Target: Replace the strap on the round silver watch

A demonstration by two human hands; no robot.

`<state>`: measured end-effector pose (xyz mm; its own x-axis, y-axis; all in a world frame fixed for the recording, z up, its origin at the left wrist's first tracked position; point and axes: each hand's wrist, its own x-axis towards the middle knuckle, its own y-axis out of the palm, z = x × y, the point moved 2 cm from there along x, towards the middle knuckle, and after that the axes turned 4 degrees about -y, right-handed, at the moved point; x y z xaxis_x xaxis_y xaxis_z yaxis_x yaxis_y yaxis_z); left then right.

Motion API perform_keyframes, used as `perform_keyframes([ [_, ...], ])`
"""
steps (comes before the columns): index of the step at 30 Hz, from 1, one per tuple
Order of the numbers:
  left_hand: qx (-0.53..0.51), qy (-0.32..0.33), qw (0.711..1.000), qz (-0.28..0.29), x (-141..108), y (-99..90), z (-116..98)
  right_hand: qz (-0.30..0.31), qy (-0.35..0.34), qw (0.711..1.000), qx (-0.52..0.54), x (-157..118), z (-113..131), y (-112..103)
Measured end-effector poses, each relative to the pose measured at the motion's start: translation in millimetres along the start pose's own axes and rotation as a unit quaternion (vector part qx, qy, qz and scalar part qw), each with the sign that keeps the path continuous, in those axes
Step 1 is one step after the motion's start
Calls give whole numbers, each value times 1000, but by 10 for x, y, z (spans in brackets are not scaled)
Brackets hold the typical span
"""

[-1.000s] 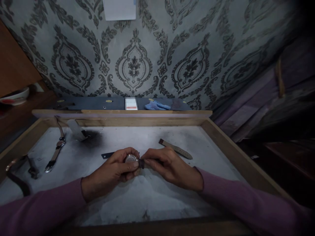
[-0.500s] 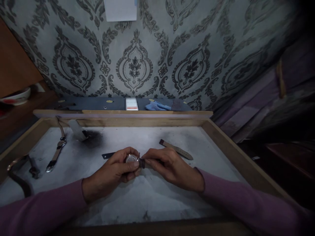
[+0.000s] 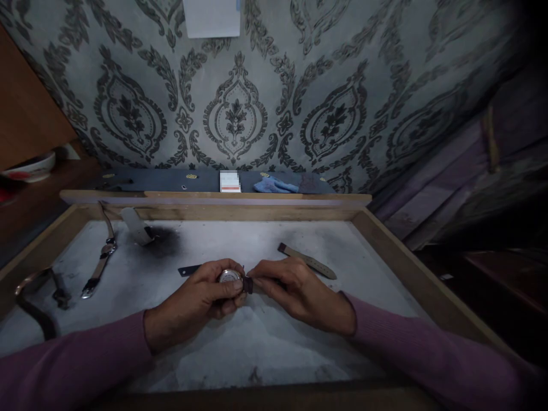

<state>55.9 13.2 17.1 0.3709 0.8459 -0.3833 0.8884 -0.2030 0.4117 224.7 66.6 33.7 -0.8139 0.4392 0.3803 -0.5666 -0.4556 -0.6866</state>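
Note:
A round silver watch case [image 3: 230,277] is pinched between the thumb and fingers of my left hand [image 3: 205,294], near the middle of the tray. A short dark strap piece [image 3: 248,284] sticks out at the case's right side. My right hand [image 3: 295,288] is closed, its thumb and forefinger at that strap piece; anything thin between them is too small to make out. Behind my right hand lies a loose strap [image 3: 308,261], pale side up with a dark end. A dark flat strip with a hole [image 3: 188,270] reaches out from behind my left hand.
The wooden-rimmed tray [image 3: 257,212] holds a watch [image 3: 108,249] with its strap, a pale strap [image 3: 136,227] and a curved dark strap [image 3: 32,311] at the left. Beyond its back rim lie a small box [image 3: 230,181] and a blue cloth [image 3: 276,184].
The view has shifted very slightly. Both hands keep nearly the same pose at the watch case and strap piece.

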Motion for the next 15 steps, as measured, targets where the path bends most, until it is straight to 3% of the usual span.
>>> perform_keyframes([
  [15,-21,-4,1000,-18,-22,13,44,0,-7,1000,-10,6,-1,-31],
])
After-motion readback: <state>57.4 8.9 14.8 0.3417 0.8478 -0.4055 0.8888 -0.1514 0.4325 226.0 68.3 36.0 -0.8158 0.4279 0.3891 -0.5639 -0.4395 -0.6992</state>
